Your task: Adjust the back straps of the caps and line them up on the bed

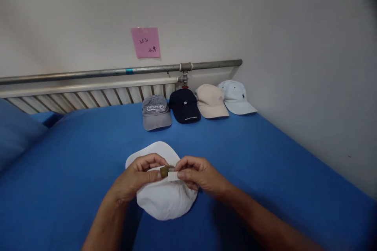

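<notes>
A white cap rests on the blue sheet, its brim pointing away from me and its back opening towards my fingers. My left hand is closed, thumb and fingers pinching the cap's edge beside a brass-coloured buckle. From the other side, my right hand pinches the short white strap of the same cap. Strap and buckle lie close together between my fingertips; whether the strap is threaded through the buckle I cannot tell. Part of the brim is hidden behind my hands.
Behind stand a grey cap, a navy cap, a beige cap and a pale blue cap in a row. A radiator and metal pipe run along the wall. At left lies a blue pillow.
</notes>
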Available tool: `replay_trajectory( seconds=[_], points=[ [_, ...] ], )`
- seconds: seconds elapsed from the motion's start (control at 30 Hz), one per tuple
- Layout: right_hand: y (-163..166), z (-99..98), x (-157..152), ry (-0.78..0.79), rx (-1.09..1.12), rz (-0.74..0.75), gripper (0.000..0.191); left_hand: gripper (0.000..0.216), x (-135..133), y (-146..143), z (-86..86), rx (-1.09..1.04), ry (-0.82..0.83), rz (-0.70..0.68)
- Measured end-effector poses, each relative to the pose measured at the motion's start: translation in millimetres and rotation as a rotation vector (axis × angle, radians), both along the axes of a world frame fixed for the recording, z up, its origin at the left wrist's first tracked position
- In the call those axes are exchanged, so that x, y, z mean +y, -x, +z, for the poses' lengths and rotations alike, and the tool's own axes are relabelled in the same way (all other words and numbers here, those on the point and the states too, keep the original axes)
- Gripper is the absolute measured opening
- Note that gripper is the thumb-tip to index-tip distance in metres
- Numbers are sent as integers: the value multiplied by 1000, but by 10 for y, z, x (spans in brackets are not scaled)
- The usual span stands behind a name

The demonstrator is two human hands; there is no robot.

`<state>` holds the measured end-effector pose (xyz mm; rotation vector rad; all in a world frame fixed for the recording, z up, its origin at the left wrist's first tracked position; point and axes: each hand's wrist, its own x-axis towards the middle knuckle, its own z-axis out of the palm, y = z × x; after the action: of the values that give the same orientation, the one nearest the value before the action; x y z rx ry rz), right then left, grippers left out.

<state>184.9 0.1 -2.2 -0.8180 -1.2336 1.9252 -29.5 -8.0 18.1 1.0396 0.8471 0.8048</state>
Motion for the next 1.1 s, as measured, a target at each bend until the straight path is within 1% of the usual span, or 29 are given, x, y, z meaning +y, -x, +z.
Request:
replay_trajectory(
  seconds=[0.13, 0.23, 0.53, 0.77, 1.1],
  points=[
    [-18, -18, 37, 86, 103, -36, 20, 18, 1, -30, -23, 3, -8, 8],
    [-24, -19, 47, 125, 128, -43, 21, 15, 8, -45, -39, 1, -26, 5],
    [2, 3, 34, 201, 126, 3, 22, 15, 37, -69, -73, -68, -27, -37],
    [-22, 6, 47, 232, 118, 40, 20, 13, 29, -77, -75, -73, -40, -61],
    [-19, 27, 47, 276, 94, 66, 21, 14, 26, -85, -85, -97, -38, -69]
  ],
)
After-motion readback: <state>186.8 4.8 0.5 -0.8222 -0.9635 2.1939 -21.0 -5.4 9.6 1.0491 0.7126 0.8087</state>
